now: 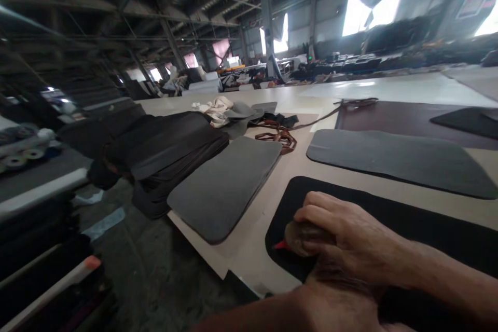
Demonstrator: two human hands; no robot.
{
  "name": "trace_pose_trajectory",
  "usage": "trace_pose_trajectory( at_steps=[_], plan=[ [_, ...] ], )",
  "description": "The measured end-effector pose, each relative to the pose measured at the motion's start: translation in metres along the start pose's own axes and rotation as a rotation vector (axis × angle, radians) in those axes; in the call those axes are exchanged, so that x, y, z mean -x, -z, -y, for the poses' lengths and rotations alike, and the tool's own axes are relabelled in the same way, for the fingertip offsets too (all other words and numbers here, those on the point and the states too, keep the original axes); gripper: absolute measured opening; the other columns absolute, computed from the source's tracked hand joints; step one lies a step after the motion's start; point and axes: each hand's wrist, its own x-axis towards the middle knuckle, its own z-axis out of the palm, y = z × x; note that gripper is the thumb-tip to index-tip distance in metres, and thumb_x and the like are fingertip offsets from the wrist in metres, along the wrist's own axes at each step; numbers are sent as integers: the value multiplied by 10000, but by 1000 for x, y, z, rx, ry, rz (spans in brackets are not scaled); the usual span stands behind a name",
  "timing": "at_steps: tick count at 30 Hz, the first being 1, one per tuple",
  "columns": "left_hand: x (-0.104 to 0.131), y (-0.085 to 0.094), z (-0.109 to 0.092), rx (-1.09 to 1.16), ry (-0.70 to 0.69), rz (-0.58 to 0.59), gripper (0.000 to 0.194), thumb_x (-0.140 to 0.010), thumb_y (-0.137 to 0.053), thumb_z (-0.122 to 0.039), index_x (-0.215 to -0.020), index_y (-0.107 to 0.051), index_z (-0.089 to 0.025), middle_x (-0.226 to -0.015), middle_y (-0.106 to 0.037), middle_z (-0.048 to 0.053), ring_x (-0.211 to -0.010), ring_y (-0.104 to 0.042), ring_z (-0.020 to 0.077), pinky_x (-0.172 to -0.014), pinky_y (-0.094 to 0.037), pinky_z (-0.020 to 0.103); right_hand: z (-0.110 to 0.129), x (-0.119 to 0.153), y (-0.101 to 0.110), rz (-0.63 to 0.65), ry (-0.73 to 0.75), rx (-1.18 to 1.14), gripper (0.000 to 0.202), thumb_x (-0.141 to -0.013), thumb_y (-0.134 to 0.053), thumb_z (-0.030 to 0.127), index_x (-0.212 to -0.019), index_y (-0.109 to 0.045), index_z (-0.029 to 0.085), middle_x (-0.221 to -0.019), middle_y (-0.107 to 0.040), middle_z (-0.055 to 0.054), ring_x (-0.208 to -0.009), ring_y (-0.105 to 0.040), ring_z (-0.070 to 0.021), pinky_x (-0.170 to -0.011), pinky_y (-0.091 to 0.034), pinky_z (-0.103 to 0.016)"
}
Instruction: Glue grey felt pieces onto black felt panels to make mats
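Note:
My right hand is closed around a rounded brown wooden tool handle with a small red tip. It rests on the near left corner of a black felt-like panel lying on a pale table. My left hand comes in from the bottom and lies just below the right hand on the same panel. Its fingers are hidden, so I cannot tell what it holds.
Grey panels lie to the left and beyond. A stack of dark panels overhangs the table's left edge. Brown straps and pale cloth lie further back. The floor drops away at left, with rolls on a side bench.

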Motion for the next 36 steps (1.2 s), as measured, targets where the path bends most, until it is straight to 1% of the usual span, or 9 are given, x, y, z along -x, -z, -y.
trace_pose_trajectory(
  at_steps=[2,4,6,8,11,14,21,31,36],
  plan=[
    [0,2,-2,30,-17,13,781,-932,-512,-640,-1581,-223,-317,-1647,-282,5,-1490,-283,364,-1246,-269,492,2,-6,4,4,25,48,134,-874,-656,170,-989,-623,231,-955,-550,-20,-842,-521,-183,-686,-421,-297],
    [0,5,-4,30,-15,32,802,-934,-488,-670,-1587,-204,-301,-1679,-160,34,-1528,-133,388,-1263,-117,583,-1,-12,8,1,32,115,173,-846,-651,134,-990,-618,225,-980,-548,-24,-855,-521,-184,-677,-415,-290],
    [1,7,-5,-3,11,58,827,-926,-446,-723,-1577,-250,-254,-1685,-79,89,-1532,5,410,-1220,28,671,-7,-17,10,-13,26,183,175,-836,-647,122,-979,-612,217,-986,-544,-30,-857,-523,-184,-675,-409,-286],
    [0,9,-6,-41,25,68,839,-917,-426,-748,-1554,-313,-212,-1676,-67,147,-1533,30,402,-1180,97,700,-15,-22,13,-39,11,246,126,-858,-654,157,-961,-608,213,-968,-541,-30,-849,-526,-183,-674,-401,-285],
    [-1,9,-5,-52,8,67,842,-916,-435,-739,-1533,-348,-174,-1657,-101,215,-1545,1,357,-1171,121,681,-30,-29,19,-82,-20,307,81,-910,-669,252,-955,-611,217,-953,-543,-25,-852,-536,-182,-688,-395,-284],
    [-2,8,-4,-39,9,66,858,-914,-430,-745,-1528,-352,-151,-1644,-130,243,-1546,35,335,-1163,147,668,-47,-34,25,-113,-52,363,112,-941,-661,315,-963,-609,218,-960,-547,-24,-875,-546,-183,-699,-388,-279],
    [-3,11,-4,-5,2,88,880,-909,-411,-767,-1525,-347,-142,-1634,-161,264,-1547,31,338,-1157,123,699,-85,-44,40,-175,-171,475,134,-914,-670,298,-966,-578,214,-974,-555,-15,-853,-554,-173,-664,-340,-281],
    [-6,17,-6,-31,42,133,907,-891,-429,-782,-1531,-350,-145,-1634,-149,265,-1548,37,338,-1148,163,686,-97,-50,51,-152,-240,503,157,-913,-635,306,-1036,-578,228,-1005,-551,-27,-882,-553,-196,-651,-315,-284],
    [-5,16,-6,-50,46,102,877,-880,-430,-794,-1523,-375,-200,-1636,-201,235,-1551,-25,342,-1154,126,703,-93,-45,65,-111,-256,533,140,-881,-624,313,-970,-564,223,-968,-546,-25,-829,-548,-191,-614,-284,-281]
  ],
)
